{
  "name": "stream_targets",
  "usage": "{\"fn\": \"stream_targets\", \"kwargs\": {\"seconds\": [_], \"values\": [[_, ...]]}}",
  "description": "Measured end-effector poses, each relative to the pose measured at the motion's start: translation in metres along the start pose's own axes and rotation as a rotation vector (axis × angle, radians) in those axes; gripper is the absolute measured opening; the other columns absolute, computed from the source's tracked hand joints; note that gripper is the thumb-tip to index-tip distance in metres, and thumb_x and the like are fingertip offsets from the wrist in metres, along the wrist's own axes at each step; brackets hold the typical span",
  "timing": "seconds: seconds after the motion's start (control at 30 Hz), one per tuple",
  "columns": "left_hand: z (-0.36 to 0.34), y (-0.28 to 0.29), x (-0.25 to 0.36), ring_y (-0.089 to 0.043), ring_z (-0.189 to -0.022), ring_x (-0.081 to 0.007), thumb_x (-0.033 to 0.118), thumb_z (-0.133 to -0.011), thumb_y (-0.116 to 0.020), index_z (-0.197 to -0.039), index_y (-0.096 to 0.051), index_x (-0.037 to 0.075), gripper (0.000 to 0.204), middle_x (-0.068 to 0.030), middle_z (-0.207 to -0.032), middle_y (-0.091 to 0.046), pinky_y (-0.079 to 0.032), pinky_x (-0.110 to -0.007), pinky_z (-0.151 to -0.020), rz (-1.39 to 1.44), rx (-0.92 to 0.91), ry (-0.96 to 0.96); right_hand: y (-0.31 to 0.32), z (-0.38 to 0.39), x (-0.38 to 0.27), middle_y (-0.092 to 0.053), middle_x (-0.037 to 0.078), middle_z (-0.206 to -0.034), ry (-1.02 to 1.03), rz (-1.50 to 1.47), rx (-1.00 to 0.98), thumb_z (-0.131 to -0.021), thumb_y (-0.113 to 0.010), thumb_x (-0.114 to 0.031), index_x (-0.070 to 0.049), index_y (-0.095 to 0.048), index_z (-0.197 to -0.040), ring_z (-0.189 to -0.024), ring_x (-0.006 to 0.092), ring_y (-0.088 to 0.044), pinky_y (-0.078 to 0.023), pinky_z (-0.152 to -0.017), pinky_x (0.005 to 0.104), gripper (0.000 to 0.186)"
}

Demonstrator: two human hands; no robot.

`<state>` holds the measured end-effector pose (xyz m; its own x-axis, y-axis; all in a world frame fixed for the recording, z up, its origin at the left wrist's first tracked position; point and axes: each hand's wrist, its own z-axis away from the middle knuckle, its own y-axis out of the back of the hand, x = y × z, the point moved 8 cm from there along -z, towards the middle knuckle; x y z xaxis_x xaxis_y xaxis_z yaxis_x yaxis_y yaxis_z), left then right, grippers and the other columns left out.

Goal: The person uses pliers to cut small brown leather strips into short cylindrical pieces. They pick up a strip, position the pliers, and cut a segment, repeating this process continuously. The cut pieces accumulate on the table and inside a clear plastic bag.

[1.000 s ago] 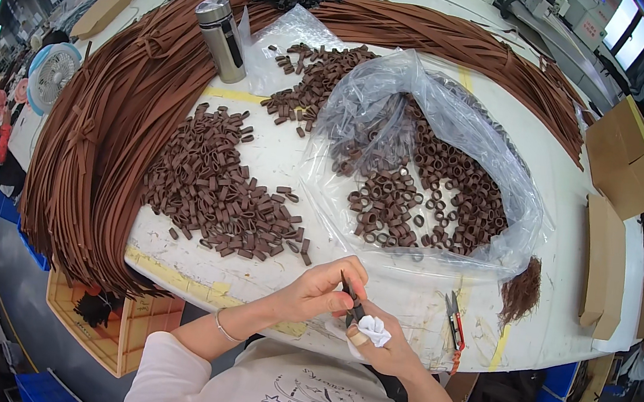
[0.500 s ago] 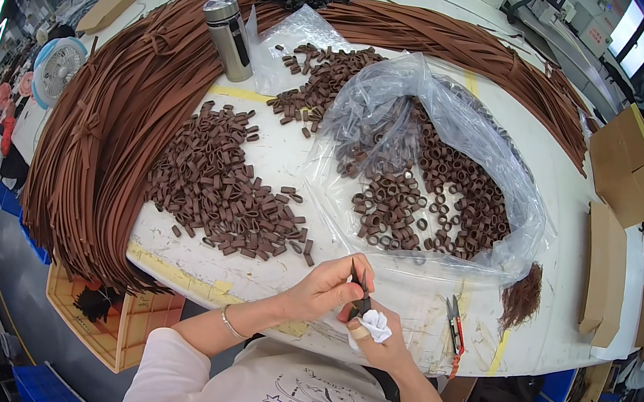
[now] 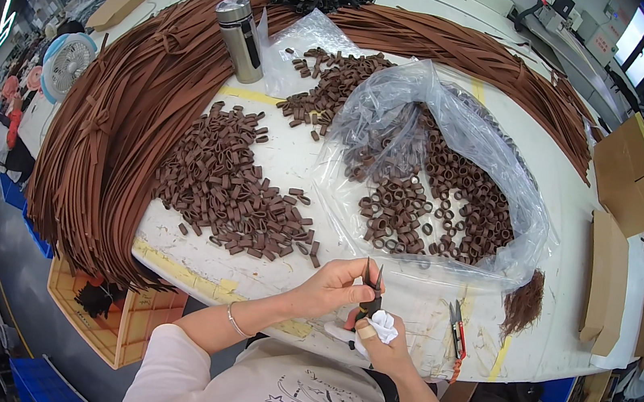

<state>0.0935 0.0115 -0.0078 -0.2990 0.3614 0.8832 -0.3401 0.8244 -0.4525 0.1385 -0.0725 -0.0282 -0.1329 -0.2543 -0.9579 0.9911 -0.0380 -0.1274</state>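
My right hand (image 3: 388, 346) is closed round long-nose pliers (image 3: 379, 278), with a white cloth (image 3: 381, 325) bunched at the handles. The jaws point away from me and stand apart. My left hand (image 3: 336, 291) is at the jaws, thumb and fingers pinched against their left side; whatever it may hold is hidden. Beyond it lies a heap of flattened brown strap loops (image 3: 230, 189). A clear plastic bag (image 3: 531, 220) lies open to the right, with rounded brown loops (image 3: 469, 196) in and before its mouth.
Red-handled snips (image 3: 457, 333) and a tuft of brown threads (image 3: 523, 302) lie on the white table (image 3: 406, 302). Long brown straps (image 3: 115, 133) curve along its left and far sides. A steel flask (image 3: 240, 40) stands at the back left. Cardboard boxes (image 3: 608, 279) are at the right.
The pliers' jaws have spread apart, and both hands have moved slightly right in the picture. The table scene has shifted slightly right as well.
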Motion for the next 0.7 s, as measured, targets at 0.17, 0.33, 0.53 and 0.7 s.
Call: {"fn": "stream_targets", "kwargs": {"seconds": [0.17, 0.33, 0.53, 0.7], "values": [[-0.013, 0.019, 0.022, -0.045, -0.077, -0.0052, 0.017, -0.083, -0.054, -0.097, -0.048, 0.001, 0.022, -0.0010, -0.085, -0.052, -0.039, -0.020, -0.070, -0.067, 0.213, -0.022, -0.002, 0.000, -0.004, -0.056, 0.003, -0.078, -0.094, -0.258, 0.039, -0.083, -0.049, -0.013, 0.001, -0.056, -0.093, -0.074, 0.0078, -0.051, -0.041, -0.066, 0.0214, 0.018], [-0.056, 0.044, 0.067, -0.053, -0.075, -0.0170, 0.011, -0.077, -0.057, -0.094, -0.052, -0.001, 0.022, -0.0086, -0.083, -0.056, -0.042, -0.029, -0.069, -0.880, 0.344, -0.314, -0.010, 0.011, 0.006, -0.058, 0.003, -0.084, -0.146, -0.170, -0.068, -0.082, -0.051, -0.012, 0.001, -0.056, -0.094, -0.081, 0.0084, -0.051, -0.041, -0.072, 0.0220, 0.018], [-0.036, 0.103, 0.101, -0.055, -0.076, -0.0302, 0.000, -0.069, -0.050, -0.080, -0.056, 0.000, 0.012, -0.0133, -0.076, -0.059, -0.043, -0.038, -0.068, -1.762, 0.412, -0.031, -0.002, 0.019, 0.006, -0.056, 0.001, -0.081, -0.138, -0.103, -0.034, -0.082, -0.051, -0.012, 0.000, -0.057, -0.092, -0.076, 0.0070, -0.049, -0.040, -0.068, 0.0212, 0.017], [-0.024, 0.146, 0.069, -0.054, -0.078, -0.0305, -0.003, -0.069, -0.044, -0.079, -0.055, 0.000, 0.015, -0.0145, -0.079, -0.057, -0.042, -0.038, -0.070, -1.759, 0.258, 0.222, -0.008, 0.013, -0.003, -0.056, 0.002, -0.076, -0.085, 0.025, -0.073, -0.081, -0.053, -0.016, -0.001, -0.057, -0.091, -0.071, 0.0077, -0.049, -0.040, -0.063, 0.0222, 0.018]]}}
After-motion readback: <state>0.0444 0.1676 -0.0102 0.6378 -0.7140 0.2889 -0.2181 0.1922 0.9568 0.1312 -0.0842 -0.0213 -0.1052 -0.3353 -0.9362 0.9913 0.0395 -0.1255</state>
